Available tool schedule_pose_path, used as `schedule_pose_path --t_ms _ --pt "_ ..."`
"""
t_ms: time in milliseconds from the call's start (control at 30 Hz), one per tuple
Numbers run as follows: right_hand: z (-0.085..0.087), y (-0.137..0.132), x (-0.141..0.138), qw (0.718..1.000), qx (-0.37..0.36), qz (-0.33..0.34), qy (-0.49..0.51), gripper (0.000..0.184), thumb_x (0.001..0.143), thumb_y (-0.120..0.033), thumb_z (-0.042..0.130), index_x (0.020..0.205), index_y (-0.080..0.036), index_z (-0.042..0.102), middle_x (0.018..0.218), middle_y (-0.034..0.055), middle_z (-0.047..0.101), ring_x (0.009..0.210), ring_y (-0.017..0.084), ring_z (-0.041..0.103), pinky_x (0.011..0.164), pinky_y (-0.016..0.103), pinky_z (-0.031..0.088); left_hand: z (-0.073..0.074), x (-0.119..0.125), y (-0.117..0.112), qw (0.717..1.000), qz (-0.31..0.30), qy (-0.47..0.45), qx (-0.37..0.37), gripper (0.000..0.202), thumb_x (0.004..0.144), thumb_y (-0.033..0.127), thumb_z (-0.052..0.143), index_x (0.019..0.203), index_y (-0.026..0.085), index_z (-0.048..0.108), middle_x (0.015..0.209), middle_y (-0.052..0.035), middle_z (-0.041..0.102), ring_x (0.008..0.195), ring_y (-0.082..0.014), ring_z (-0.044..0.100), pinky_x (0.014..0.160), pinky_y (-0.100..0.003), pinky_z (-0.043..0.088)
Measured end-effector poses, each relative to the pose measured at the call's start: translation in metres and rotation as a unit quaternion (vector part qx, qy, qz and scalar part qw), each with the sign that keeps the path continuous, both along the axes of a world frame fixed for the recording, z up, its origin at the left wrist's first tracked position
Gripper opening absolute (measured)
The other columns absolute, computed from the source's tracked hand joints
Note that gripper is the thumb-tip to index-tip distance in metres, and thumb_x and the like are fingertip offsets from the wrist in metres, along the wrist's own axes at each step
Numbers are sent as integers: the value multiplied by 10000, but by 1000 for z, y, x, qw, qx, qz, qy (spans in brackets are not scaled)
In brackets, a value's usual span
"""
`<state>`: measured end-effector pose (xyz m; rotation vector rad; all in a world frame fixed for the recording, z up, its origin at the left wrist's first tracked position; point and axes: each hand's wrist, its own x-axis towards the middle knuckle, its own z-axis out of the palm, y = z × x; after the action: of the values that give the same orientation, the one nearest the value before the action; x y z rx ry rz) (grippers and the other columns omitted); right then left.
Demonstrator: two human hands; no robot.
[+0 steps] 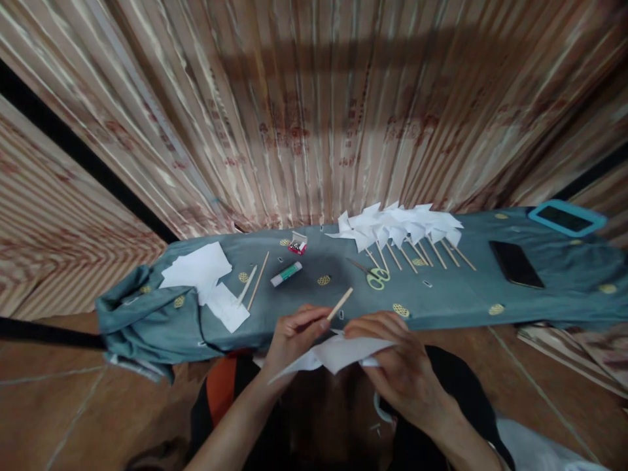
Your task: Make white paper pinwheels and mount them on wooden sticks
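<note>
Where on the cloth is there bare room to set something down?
Between the glue stick and scissors, beyond the held stick, and right of the phone, below the blue-framed device. Crowded: the overlapping paper pinwheels, with scissors near their sticks, and the left, where paper sheets lie piled.

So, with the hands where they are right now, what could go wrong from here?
The folded paper might crease or tear if the right grip squeezes it too hard. The stick could slip or turn, as one end juts out free beyond the left grip. The small red box on the cloth stands open, so a knock could spill its contents.
</note>
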<state>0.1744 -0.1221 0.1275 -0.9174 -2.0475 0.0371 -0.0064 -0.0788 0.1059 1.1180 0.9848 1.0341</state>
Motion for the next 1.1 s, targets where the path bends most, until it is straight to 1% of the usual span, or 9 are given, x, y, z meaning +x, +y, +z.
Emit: schedule_pose_path --t_ms 133,267,367,467,633,767,867,1000,1100 --pt "-19 28 1 1000 -3 -17 4 181 891 -80 513 1009 -190 596 925 69 727 882 187 667 788 357 520 -27 7 12 997 3 -38 -64 223 647 349 806 790 177 800 721 -37 622 648 -125 540 569 -223 404" --pt "-38 34 4 999 -30 0 15 195 872 -58 538 1004 -191 589 928 54 724 884 176 668 796 348 515 -48 4 21 996 55 -31 -63 207 627 348 818 751 184 795 811 -57 665 767 -162 588 665 -244 456" --pt "-50 31 7 994 -103 25 19 155 885 -92 536 994 -184 596 928 49 718 884 169 669 810 333 514 -54 -4 24 995 66 -22 -74 219 626 376 821 737 189 791 773 -53 672 751 -165 608 691 -260 471" --pt "-57 30 9 987 -158 31 20 143 909 -117 513 1001 -185 598 914 40 713 876 163 669 826 330 512 -55 -10 24 993 43 -14 -107 230 643 397 811 740 190 789 712 -42 652 678 -152 607 649 -257 468" --pt "-63 35 14 991 -132 4 33 206 878 -60 509 1022 -184 591 934 61 717 907 187 672 810 354 520 -64 -7 16 989 25 0 -145 221 676 379 793 760 176 789 751 -49 651 681 -136 579 595 -217 425" --pt "-65 36 15 992 -124 -10 24 243 862 -49 498 1063 -155 586 929 86 708 904 202 673 788 355 525 -75 -1 8 976 41 -44 -209 217 669 375 799 758 177 784 749 -38 653 654 -121 571 584 -207 416" --pt "-67 35 13 993 -118 -6 20 286 858 -28 491 1105 -146 571 944 90 704 909 194 672 786 338 526 -82 3 3 969 46 -65 -235 198 662 355 804 743 175 782 710 -28 636 606 -107 545 547 -201 394" --pt "-72 36 13 993 -118 -11 27 282 873 -57 484 1125 -146 571 940 89 707 905 198 679 770 340 529 -94 4 -3 961 63 -98 -250 236 565 323 860 752 197 791 751 -47 676 647 -141 576 591 -229 433" --pt "-74 39 13 991 -126 -8 36 285 883 -82 474 1140 -159 571 929 84 712 893 203 687 754 346 530 -104 3 -8 960 48 -103 -255 260 576 348 855 783 202 795 756 -55 677 652 -153 577 604 -247 449"
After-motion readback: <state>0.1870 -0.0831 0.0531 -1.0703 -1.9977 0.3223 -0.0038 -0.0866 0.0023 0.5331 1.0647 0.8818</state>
